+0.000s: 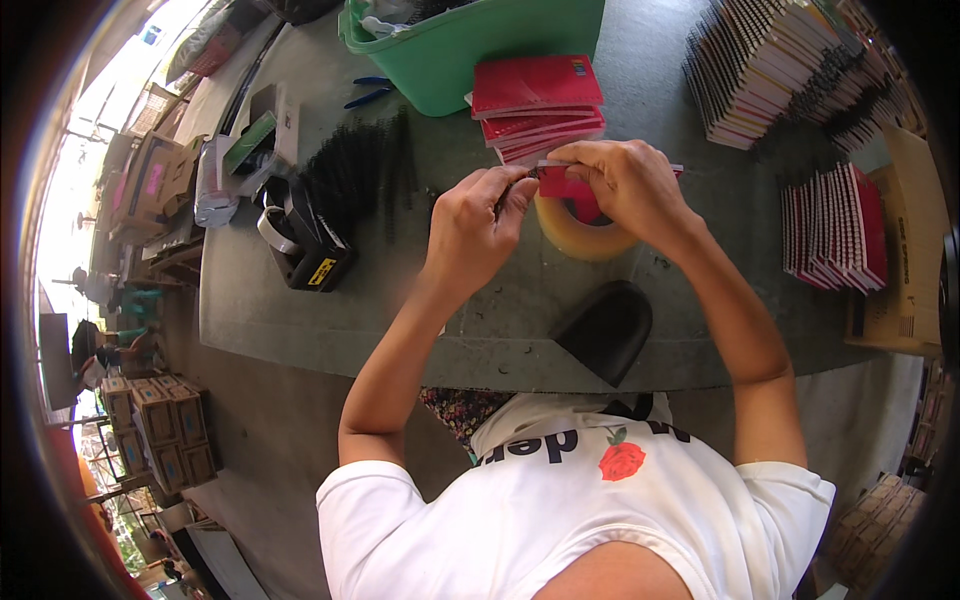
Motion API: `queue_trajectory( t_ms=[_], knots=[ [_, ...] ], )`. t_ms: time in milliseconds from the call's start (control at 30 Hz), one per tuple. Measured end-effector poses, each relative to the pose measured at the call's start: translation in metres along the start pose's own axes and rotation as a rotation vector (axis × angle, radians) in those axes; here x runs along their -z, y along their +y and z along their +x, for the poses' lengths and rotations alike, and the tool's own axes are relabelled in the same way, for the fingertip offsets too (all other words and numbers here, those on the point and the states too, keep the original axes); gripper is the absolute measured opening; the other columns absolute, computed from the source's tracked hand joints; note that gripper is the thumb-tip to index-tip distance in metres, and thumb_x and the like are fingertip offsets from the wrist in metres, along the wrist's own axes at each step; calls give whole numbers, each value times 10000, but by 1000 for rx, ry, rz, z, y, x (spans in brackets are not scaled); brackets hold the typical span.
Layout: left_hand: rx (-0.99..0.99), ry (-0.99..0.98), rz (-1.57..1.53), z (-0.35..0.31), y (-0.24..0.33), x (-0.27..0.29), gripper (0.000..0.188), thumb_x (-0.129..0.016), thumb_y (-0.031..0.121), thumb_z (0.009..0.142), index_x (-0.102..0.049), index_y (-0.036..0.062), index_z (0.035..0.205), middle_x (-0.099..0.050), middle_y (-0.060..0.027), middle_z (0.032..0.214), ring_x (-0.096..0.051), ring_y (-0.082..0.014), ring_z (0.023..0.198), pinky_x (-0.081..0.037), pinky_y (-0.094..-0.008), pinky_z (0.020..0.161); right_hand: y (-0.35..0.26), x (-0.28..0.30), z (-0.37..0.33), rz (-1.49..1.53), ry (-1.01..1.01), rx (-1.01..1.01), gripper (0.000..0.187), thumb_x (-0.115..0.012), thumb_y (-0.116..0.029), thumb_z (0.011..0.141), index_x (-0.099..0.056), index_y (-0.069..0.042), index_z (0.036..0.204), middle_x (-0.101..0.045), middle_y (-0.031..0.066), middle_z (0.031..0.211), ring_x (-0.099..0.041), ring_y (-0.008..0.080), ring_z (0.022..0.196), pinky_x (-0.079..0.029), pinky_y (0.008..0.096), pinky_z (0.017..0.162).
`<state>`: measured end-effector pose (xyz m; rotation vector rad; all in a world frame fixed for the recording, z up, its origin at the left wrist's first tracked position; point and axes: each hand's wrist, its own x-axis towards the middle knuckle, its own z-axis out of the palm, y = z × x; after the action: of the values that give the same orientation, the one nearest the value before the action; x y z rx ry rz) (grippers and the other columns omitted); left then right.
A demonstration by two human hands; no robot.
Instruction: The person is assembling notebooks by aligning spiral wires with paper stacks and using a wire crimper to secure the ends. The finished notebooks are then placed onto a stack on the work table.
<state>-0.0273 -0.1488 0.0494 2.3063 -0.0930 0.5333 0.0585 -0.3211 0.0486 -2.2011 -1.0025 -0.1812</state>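
A small red notebook is held up over the table, its edge facing me. My right hand pinches it from above and behind, fingers closed. At its left end, my left hand is closed with thumb and fingertips on a thin black binding coil, mostly hidden by the fingers. Just beneath the notebook lies a wide roll of tape. A stack of red notebooks sits right behind my hands.
Loose black coils pile up left, beside a black tape dispenser. A green tub stands at the back. Bound notebooks and red ones stand right, near a cardboard box. A black rounded object lies nearer me.
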Motion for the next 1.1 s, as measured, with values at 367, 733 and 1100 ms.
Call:
queue_trajectory(
  t_ms=[367, 733, 1100],
  knots=[
    [268, -180, -201, 8, -11, 21, 123, -624, 95, 834, -613, 27, 935, -612, -108, 788, -589, -278, 679, -474, -352, 638, -11, -5, -2, -42, -50, 62, 230, -611, -189, 809, -620, -86, 1014, -675, 108, 863, -644, 292, 820, -484, 397, 716],
    [-362, 30, 393, -10, -6, 0, 283, -664, 184, 790, -589, 66, 1036, -590, -141, 819, -581, -311, 817, -470, -382, 667, -14, -18, 8, 88, 30, 96, 207, -641, -43, 765, -529, -65, 938, -599, 71, 948, -615, 298, 784, -467, 402, 667],
    [-180, -241, 128, -19, 22, 5, 391, -666, 46, 752, -603, 123, 1130, -590, -110, 983, -562, -294, 944, -477, -385, 797, 51, 19, -39, 791, 13, -368, 201, -722, -41, 758, -667, 7, 945, -665, 37, 829, -592, 67, 739, -487, 215, 692]
  ],
)
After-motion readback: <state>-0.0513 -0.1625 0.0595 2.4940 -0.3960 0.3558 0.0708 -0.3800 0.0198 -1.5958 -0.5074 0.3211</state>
